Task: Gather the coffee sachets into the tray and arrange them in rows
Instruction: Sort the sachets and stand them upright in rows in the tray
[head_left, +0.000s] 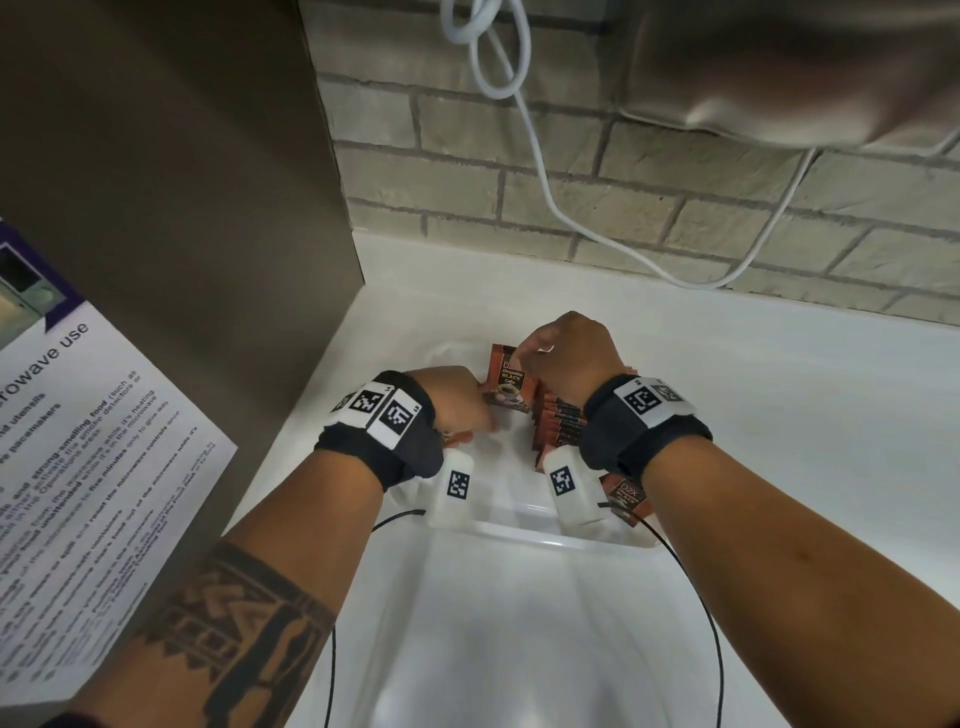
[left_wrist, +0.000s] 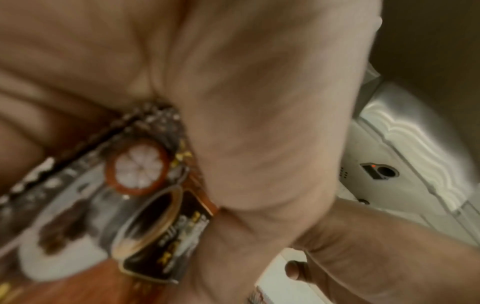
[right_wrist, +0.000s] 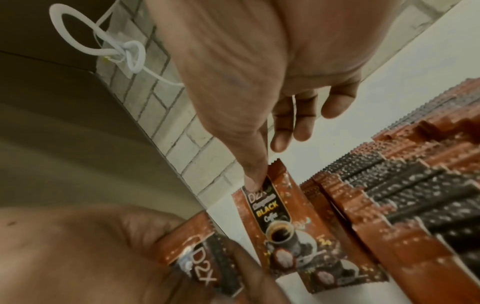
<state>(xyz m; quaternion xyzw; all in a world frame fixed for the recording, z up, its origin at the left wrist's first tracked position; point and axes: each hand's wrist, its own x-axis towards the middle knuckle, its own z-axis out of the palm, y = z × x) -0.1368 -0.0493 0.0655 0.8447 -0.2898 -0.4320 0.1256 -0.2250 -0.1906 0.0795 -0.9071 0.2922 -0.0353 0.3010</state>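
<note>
The white table (head_left: 727, 415) carries a clear tray (head_left: 545, 540), set against the brick wall beside a tall brown cabinet side. Inside the tray a row of sachets (head_left: 558, 423) stands on edge, packed face to face; the biggest risk is judged to be a domino collapse if that row is nudged by the right wrist or its camera housing, both close above it. A front sachet (head_left: 506, 382) is held upright at its top edge by the right hand (head_left: 563, 358), whose grip is a thumb-and-finger pinch; if released too early it would likely tip flat rather than lean on the row. A further sachet (right_wrist: 197, 246) is clamped in the curled fingers of the left hand (head_left: 457, 397), so that grip is closed on the sachet; a crushed or creased pack is possible if squeezed harder. One sachet (head_left: 626, 499) is seen at the tray's near right corner, whether inside or out cannot be told. A white cable (head_left: 540, 156) hangs well clear. Readable: "D2X", "BLACK", "Coffee" on the sachets; "microwave use" is partly legible on a notice (head_left: 78, 467) at left.
</note>
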